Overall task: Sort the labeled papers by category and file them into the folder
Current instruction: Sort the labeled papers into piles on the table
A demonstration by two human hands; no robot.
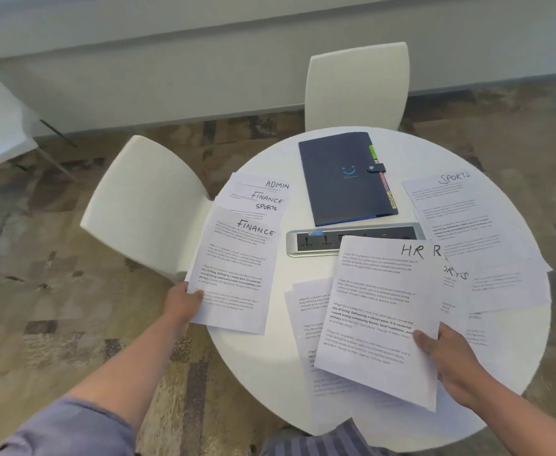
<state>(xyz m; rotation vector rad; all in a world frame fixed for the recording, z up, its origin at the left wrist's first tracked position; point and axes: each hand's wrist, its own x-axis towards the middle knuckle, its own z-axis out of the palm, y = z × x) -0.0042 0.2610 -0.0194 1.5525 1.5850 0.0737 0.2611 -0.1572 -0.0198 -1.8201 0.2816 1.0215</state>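
Observation:
My left hand (184,302) pinches the lower left edge of a sheet headed FINANCE (237,268) at the table's left side. Under it lie sheets headed ADMIN (275,185), FINANCE and SPORTS. My right hand (447,360) grips the right edge of a sheet headed HR (378,311), held above more papers (306,324) near me. Sheets headed SPORTS (461,212) spread over the right side. A dark blue folder (342,179) with coloured tabs lies closed with a snap strap at the far middle.
The round white table (263,373) has a silver power-socket strip (319,241) in its middle. Two white chairs stand close by, one at the left (145,205) and one behind the table (357,87). Patterned carpet surrounds the table.

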